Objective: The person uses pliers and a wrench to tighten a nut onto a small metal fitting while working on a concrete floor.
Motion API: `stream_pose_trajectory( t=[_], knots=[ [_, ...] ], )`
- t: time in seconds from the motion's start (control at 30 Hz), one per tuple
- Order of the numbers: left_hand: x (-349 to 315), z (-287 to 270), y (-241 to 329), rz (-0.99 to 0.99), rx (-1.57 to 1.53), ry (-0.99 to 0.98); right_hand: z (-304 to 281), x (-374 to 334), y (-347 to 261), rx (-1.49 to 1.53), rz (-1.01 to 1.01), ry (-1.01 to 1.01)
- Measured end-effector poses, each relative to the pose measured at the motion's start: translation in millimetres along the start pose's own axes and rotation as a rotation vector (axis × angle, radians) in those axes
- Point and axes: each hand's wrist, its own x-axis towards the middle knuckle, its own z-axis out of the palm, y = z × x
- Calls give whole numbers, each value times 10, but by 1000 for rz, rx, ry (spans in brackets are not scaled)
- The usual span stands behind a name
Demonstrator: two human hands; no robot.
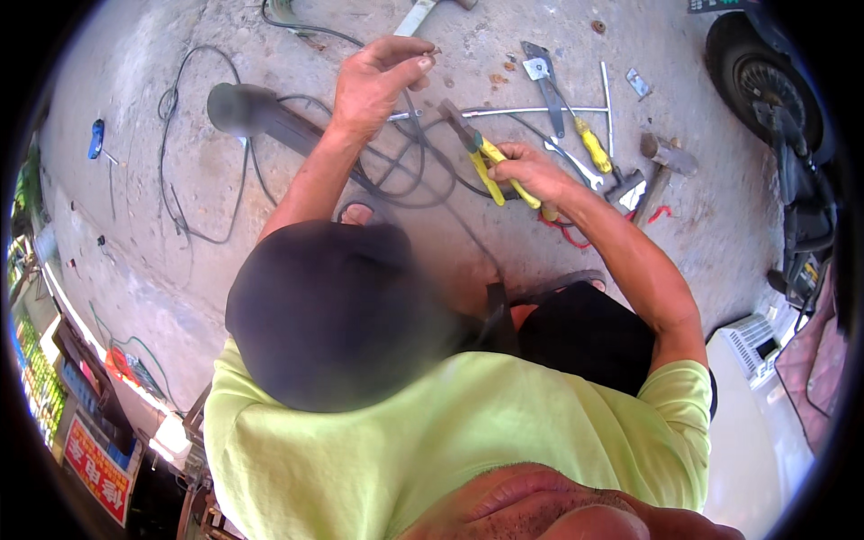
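Observation:
My right hand (531, 175) is closed round the yellow handles of a pair of pliers (486, 162). Their dark jaws point up and to the left, toward my left hand. My left hand (369, 85) is raised, thumb and fingertips pinched together. A tiny brownish piece shows at those fingertips, too small to name. Black cable (423, 148) loops on the ground below and between the hands. Near the right hand lie an open-ended wrench (589, 174), a yellow-handled screwdriver (589, 144) and a long T-shaped metal rod (540, 110).
On the concrete at the right rest a hammer (670, 155), a red cord (573, 238) and a flat dark metal piece (544, 85). A wheel (765, 81) stands at the far right. A dark tube (270, 117) lies left of the left forearm, with a blue-handled tool (96, 139) farther left.

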Motion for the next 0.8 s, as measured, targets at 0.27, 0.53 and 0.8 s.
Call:
stream_pose_trajectory(
  t=[0.27, 0.53, 0.8],
  knots=[
    [-49, 74, 68, 89, 147, 81, 229, -306, -696, 273, -258, -135],
    [-24, 109, -37, 253, 375, 95, 194, -265, -662, 216, -311, -117],
    [-67, 173, 38, 214, 427, 147, 247, -219, -644, 179, -329, -54]
  ],
)
